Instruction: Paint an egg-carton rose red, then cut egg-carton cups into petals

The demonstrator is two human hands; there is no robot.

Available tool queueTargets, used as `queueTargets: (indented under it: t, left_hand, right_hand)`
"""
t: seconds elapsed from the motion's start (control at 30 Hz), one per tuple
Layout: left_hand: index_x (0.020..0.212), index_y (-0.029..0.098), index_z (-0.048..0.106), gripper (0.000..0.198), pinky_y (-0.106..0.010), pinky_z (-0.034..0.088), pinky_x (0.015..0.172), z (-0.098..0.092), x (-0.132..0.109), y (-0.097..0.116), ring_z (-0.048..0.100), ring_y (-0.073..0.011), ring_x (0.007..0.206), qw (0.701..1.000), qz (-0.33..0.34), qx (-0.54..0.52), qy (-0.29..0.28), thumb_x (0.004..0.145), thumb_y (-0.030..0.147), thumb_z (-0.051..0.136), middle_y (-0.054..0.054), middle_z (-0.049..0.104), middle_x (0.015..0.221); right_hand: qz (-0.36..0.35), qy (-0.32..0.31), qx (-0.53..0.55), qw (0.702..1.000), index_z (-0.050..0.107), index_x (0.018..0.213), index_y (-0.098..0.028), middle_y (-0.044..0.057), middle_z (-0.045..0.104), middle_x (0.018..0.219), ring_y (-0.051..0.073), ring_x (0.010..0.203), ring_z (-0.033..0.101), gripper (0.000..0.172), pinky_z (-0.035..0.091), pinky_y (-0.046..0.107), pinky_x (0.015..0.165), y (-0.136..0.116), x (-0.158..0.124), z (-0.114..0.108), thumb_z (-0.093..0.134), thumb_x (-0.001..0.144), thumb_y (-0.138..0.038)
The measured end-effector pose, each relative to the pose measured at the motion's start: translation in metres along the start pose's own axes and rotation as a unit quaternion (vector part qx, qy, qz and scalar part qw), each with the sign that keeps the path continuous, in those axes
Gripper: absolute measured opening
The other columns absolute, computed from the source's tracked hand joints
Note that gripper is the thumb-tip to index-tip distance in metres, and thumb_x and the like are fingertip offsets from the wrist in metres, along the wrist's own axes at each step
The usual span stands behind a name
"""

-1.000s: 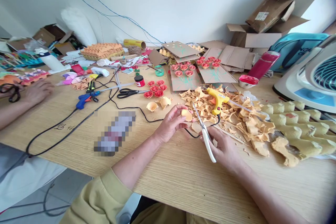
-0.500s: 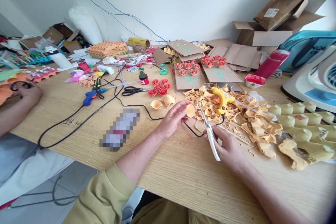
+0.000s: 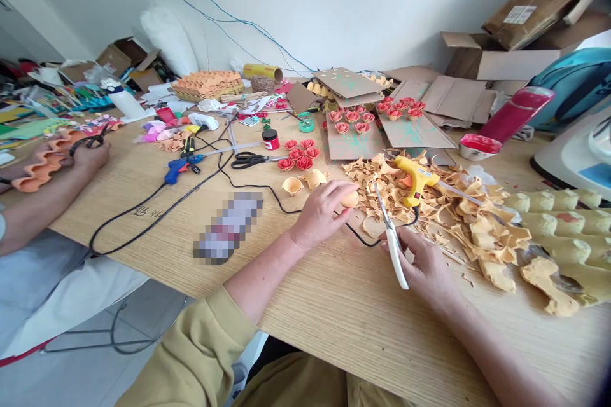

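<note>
Between the fingertips of my left hand (image 3: 324,213) is a small orange egg-carton cup (image 3: 350,199), partly covered by the fingers. My right hand (image 3: 422,264) is closed around the white handles of a pair of scissors (image 3: 387,222); the blades point up and away, a little right of the cup and apart from it. Past the blades spreads a heap of orange carton scraps (image 3: 377,175), with a yellow glue gun (image 3: 414,179) resting on it. Two more cut pieces, one an orange cup (image 3: 293,186), sit on the table behind my left hand.
Several red paper roses (image 3: 298,156) stand near black-handled scissors (image 3: 251,159) and a red paint jar (image 3: 270,139). A blue glue gun (image 3: 177,168) trails its cord across the table (image 3: 305,286). At far left, a co-worker's hand (image 3: 93,156) holds dark scissors at an orange carton strip (image 3: 45,168).
My left hand has turned the cup, so its round face no longer points at me. The view has shifted slightly left. The co-worker's hands and a carton strip now show more fully.
</note>
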State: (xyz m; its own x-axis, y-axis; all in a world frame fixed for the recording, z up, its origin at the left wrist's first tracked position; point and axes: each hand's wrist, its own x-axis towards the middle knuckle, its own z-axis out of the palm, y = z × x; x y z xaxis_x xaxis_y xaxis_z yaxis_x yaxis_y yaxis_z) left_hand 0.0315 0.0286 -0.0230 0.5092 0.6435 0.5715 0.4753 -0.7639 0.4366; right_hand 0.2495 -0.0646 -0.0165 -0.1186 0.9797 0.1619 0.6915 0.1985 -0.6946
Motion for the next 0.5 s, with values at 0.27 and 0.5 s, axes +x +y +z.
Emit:
queueTargets:
  t: [0.27,0.5]
  left_hand:
    - [0.129,0.022,0.058,0.043,-0.042,0.048,0.106,0.003,-0.002,0.006,0.059,-0.0233,0.121,0.998,-0.012,-0.054,0.031,0.088,0.011,0.06,-0.01,0.062,0.126]
    - [0.124,0.019,0.063,0.042,-0.028,0.055,0.078,0.012,-0.001,0.011,0.063,-0.0215,0.107,0.948,-0.128,-0.29,0.029,0.084,0.028,0.072,-0.012,0.064,0.12]
  right_hand:
    - [-0.021,0.012,-0.011,1.0,0.044,0.069,-0.023,0.002,0.06,0.069,0.017,0.064,0.051,0.037,0.041,0.032,0.065,0.002,0.0,0.002,0.048,0.094,-0.05]
    - [-0.055,0.022,-0.015,0.998,0.049,0.074,-0.023,0.0,0.059,0.069,0.017,0.064,0.053,0.026,0.042,0.031,0.067,0.008,-0.002,0.004,0.051,0.094,-0.041]
